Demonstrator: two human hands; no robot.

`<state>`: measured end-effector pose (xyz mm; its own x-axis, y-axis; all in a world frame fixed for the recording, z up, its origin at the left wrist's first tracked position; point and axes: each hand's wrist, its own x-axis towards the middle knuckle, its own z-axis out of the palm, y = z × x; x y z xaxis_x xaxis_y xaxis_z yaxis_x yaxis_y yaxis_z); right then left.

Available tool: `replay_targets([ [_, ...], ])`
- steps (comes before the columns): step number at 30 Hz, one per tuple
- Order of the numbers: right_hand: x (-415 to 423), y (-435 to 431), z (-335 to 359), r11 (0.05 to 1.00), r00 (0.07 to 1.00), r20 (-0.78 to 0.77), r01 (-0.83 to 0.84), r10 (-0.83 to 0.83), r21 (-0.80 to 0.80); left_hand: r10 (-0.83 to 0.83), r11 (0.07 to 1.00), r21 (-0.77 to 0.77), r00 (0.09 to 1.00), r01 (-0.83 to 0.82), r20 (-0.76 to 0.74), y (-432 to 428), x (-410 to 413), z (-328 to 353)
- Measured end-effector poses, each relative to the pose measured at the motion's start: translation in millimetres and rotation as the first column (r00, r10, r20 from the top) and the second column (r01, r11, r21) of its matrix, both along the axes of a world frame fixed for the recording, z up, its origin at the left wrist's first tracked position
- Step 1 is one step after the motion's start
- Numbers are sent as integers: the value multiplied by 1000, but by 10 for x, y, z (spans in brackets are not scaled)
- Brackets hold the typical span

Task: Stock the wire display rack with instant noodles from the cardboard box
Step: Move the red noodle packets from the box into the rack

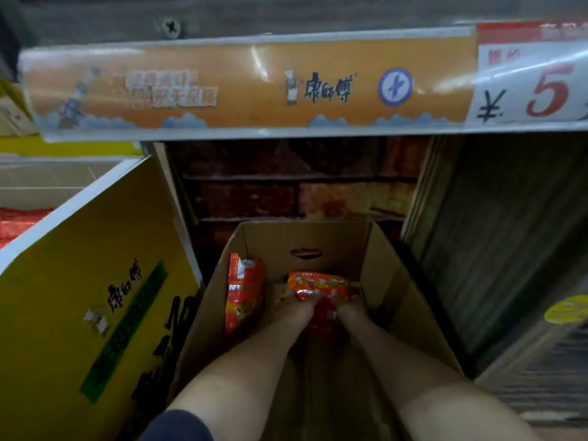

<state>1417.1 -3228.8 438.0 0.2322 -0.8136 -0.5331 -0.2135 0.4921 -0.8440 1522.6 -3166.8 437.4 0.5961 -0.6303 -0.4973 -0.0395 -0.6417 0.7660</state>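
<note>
Down inside the open cardboard box (399,281), near the middle of the view, two bare forearms reach in. The left grip (297,308) and the right grip (353,310) each close on the near edge of one orange-red instant noodle packet (318,286), fingers pinching it from either side. That packet lies crosswise, low in the box; its print is too blurred to read. A second packet (243,292) stands on end against the box's left wall. More red wrapping shows under the hands, but how many packets it makes cannot be told. One oval handle slot (306,253) is cut in the far wall of the box.

Above, across the top of the view, runs one orange shelf-edge banner (248,87) under clear plastic, printed with a small chef figure and 康師傅, beside a blue round badge. At its right end sits one price tag (528,87) reading ¥ 5 in black and red. One cross-head screw (171,28) sits above the banner's left part.

Left of the box leans a yellow panel (63,313) with a white edge, again marked 康師傅; its green band is unreadable. Beyond the box, dim shelf tiers (286,192) hold reddish packs, blurred.
</note>
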Motion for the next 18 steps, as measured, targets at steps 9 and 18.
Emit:
replay_targets([
  [9,-148,238,113,990,998,-61,0,9,139,67,998,6,990,-67,-122,367,-81,269],
  [18,-597,1038,707,967,999,45,-10,-1,255,209,957,-111,903,-267,-375,1217,-361,693],
])
